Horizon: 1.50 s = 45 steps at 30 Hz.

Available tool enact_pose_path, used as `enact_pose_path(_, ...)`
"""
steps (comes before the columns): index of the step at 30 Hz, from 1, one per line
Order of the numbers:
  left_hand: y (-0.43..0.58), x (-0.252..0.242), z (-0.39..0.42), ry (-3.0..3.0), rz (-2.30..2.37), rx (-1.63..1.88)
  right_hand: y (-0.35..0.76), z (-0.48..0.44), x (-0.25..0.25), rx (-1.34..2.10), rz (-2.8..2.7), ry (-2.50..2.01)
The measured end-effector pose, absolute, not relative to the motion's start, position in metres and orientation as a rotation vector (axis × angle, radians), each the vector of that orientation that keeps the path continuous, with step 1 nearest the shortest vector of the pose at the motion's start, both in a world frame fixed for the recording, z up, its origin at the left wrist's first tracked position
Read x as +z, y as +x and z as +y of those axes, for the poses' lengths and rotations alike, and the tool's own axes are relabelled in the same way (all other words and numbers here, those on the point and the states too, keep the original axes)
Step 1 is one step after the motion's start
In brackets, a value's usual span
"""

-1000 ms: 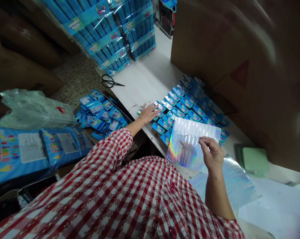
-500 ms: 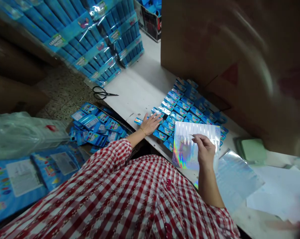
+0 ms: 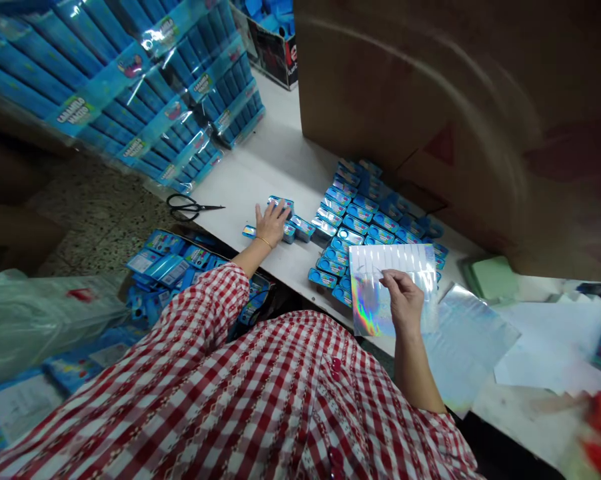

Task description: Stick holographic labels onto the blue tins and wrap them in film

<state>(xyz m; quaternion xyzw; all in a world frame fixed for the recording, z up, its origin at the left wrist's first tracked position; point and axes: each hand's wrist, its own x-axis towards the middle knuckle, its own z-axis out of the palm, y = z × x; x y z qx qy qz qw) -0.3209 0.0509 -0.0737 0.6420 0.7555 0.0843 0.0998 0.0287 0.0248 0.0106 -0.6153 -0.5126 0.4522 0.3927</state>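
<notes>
My left hand (image 3: pixel 271 223) lies flat with fingers spread on a few small blue packets (image 3: pixel 290 230), which sit apart from the main group on the white table (image 3: pixel 260 157). Rows of similar shiny blue packets (image 3: pixel 360 227) fill the table to the right. My right hand (image 3: pixel 404 300) holds a holographic sheet (image 3: pixel 368 293) with white strips along its upper part. The sheet lies over the nearest packets and hides them.
Black scissors (image 3: pixel 193 207) lie at the table's left edge. Shrink-wrapped blue stacks (image 3: pixel 130 87) stand beyond it, and a cardboard box (image 3: pixel 405 87) walls the right. Loose packets in a box (image 3: pixel 175 263), a plastic bag (image 3: pixel 35 327), foil sheets (image 3: pixel 468 340), papers (image 3: pixel 550 340) and a green sponge (image 3: pixel 490 279) surround the table.
My left hand has slid left along the table, with a few packets now apart from the rows. The right hand keeps the sheet. The whole view has swung, shifting the scene left.
</notes>
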Motion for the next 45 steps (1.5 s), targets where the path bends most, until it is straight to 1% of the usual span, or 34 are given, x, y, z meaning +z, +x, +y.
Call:
enact_pose_path(2,-0.298,-0.065,0.066,2.009,2.156,0.287,0.033,0.021,0.010,1.130,-1.280,-1.581)
enact_pose_path(5,-0.250,-0.059,0.091,2.236,1.847,0.275,0.036,0.017,0.012,1.126,-1.272,-1.582)
enact_pose_path(9,-0.213,-0.070,0.115,2.240,1.753,0.174,0.036,0.014,0.014,1.121,-1.263,-1.573)
enact_pose_path(14,-0.243,-0.083,0.120,2.166,1.849,0.122,0.039,0.013,0.010,1.129,-1.239,-1.617)
enact_pose_path(21,-0.310,-0.074,0.114,2.037,2.062,0.089,0.038,0.016,-0.003,1.169,-1.266,-1.616)
enact_pose_path(25,-0.291,-0.071,0.116,2.122,2.002,0.178,0.039,0.018,-0.008,1.178,-1.267,-1.621)
enact_pose_path(29,-0.249,-0.067,0.143,2.191,1.926,0.302,0.045,0.018,-0.003,1.162,-1.263,-1.654)
enact_pose_path(35,-0.215,-0.073,0.187,2.289,1.741,0.273,0.054,0.006,0.003,1.103,-1.202,-1.730)
enact_pose_path(39,-0.228,-0.083,0.191,2.280,1.749,0.272,0.058,0.000,-0.001,1.114,-1.113,-1.739)
enact_pose_path(45,-0.272,-0.080,0.191,2.172,1.958,0.213,0.063,0.002,-0.011,1.116,-1.154,-1.736)
